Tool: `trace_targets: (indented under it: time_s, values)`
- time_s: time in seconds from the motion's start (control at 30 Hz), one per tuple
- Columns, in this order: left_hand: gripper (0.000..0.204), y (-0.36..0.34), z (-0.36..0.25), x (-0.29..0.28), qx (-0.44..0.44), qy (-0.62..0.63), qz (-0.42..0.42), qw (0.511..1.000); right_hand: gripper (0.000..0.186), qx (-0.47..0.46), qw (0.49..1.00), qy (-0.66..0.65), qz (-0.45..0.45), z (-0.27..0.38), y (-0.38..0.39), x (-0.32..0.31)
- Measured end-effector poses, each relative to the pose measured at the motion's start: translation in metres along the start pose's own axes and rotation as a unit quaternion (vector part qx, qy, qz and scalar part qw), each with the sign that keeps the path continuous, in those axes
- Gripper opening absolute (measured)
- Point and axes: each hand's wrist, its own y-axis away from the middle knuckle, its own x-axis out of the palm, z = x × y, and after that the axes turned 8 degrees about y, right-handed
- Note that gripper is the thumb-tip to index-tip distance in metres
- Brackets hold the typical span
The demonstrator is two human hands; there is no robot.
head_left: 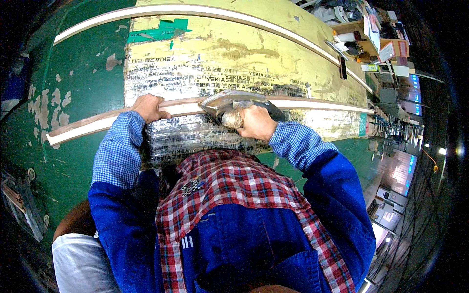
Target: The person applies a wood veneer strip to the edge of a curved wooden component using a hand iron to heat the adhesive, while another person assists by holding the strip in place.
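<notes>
My right hand (257,122) is wrapped around the tape-covered handle of a worn metal iron (222,103). The pointed end of the iron faces left, and its body rests over a long wooden strip (312,103) with a white face. Farther left, my left hand (150,108) grips the same strip, fingers curled over it. The strip runs from left to right in front of me, its left end jutting past the yellow board (205,51) beneath. Under both hands, the near part of the board is covered with clear printed tape (183,139). What the iron's underside touches is hidden.
Another white-faced strip (210,10) lies along the far side of the board. Green tape (163,31) is stuck at its upper left. The green floor (73,83) has peeling patches. A cluttered shelf (376,44) stands at the far right, and a person's white-clothed leg (80,263) shows at lower left.
</notes>
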Motion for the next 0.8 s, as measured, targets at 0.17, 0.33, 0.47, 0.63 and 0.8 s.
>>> trace_targets:
  time_s: [0.17,0.33,0.47,0.63,0.8]
  values:
    - [0.052,-0.002,0.006,0.004,-0.003,0.011,-0.003,1.0,0.039,0.004,1.0,-0.004,0.003,-0.004,0.002,-0.004]
    - [0.054,-0.004,0.004,-0.001,-0.002,0.005,0.016,1.0,0.041,0.022,0.999,-0.044,-0.003,-0.03,0.009,0.005]
    - [0.057,-0.007,0.003,-0.006,-0.01,-0.003,0.043,0.999,0.035,0.046,0.997,-0.065,-0.005,-0.047,0.015,-0.002]
    - [0.059,-0.012,-0.003,-0.012,-0.043,-0.004,0.075,0.996,0.037,0.025,0.997,-0.076,-0.023,-0.083,0.021,0.014]
    - [0.055,-0.011,0.004,-0.006,-0.039,0.031,0.053,0.997,0.039,0.034,0.995,-0.095,0.016,-0.101,0.03,0.0]
